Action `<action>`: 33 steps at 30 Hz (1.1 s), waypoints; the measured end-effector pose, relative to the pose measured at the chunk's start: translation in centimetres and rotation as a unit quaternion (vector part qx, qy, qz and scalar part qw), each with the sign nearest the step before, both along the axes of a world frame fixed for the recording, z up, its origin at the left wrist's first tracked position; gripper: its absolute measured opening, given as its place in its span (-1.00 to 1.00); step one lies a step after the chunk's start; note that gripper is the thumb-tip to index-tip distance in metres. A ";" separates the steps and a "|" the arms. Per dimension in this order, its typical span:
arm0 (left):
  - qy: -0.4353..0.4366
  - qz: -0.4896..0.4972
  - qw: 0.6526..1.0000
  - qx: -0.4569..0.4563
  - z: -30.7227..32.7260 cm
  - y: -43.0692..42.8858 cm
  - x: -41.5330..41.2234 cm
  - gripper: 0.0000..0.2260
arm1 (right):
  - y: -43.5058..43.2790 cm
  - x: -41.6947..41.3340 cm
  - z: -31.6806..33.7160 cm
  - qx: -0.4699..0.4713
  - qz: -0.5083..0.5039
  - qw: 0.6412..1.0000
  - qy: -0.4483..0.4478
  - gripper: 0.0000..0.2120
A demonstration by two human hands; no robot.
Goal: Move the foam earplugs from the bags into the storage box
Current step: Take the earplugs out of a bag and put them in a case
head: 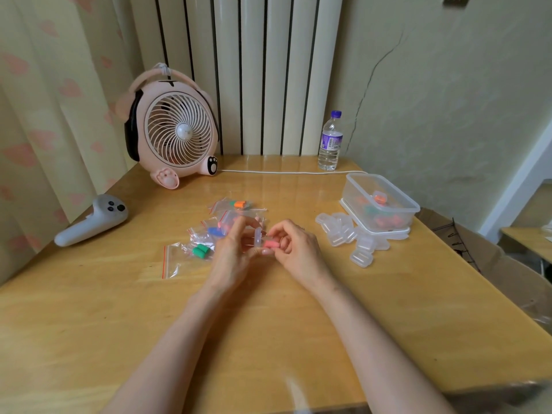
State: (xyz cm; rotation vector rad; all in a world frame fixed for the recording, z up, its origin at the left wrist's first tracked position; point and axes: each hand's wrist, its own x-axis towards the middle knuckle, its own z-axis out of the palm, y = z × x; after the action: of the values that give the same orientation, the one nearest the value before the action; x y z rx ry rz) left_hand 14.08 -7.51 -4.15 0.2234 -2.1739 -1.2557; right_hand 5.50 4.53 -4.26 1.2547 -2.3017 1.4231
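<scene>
- Wooden desk (119, 309) in a room corner, with a white ribbed radiator and a heart-print curtain behind it.
- Our left hand (236, 249) is raised at mid-desk, its fingers curled round a small clear plastic case (257, 236) that stands upright.
- Our right hand (295, 246) pinches a pink foam earplug (270, 243) between thumb and fingers, right against the case. We cannot tell whether the plug is partly inside it.
- Clear zip bags lie just behind and left of the hands. We see green foam earplugs (200, 251), a blue earplug (215, 231) and an orange earplug (240, 204) in them.
- One flat zip bag with a red edge (176, 261) lies nearest to us on the left.
- Clear rectangular plastic storage box (352, 189) sits at the right edge of the desk, open, on a white lid. It holds small cases with orange, green and red plugs.
- A pile of small clear cases (346, 233) touches the front left of the box.
- At the back, we see a pink animal-shaped fan (176, 130), a white cable (283, 172) and a clear water bottle with a purple cap (330, 141).
- A white handheld controller (92, 221) lies at the left edge.
</scene>
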 end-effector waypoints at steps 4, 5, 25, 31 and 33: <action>0.010 -0.007 1.000 -0.001 0.2 0.3 0.1 -0.59 | 0.1 -0.1 0.1 -0.009 -0.007 1.000 -0.015 -0.90; 0.012 -0.008 1.000 0.006 0.3 0.3 0.1 -0.60 | 0.2 -0.2 0.2 -0.029 -0.021 0.999 -0.018 -0.92; 0.038 0.007 0.998 -0.050 -0.2 0.4 -0.6 -0.60 | 0.2 0.7 1.5 -0.112 0.074 0.934 -0.331 -0.93; 0.048 -0.002 0.992 -0.117 -0.5 0.6 -0.5 -0.61 | 0.3 0.5 1.4 -0.104 0.076 0.937 -0.325 -0.81; 0.039 0.008 0.993 -0.115 -0.5 0.6 -0.6 -0.59 | 0.5 0.3 1.5 -0.112 0.063 0.936 -0.328 -0.78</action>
State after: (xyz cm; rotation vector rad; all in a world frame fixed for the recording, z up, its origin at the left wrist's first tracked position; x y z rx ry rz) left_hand 13.49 -6.92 -4.69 0.0957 -2.2213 -0.9787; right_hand 5.85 4.99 -2.76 0.9695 -2.3379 2.3668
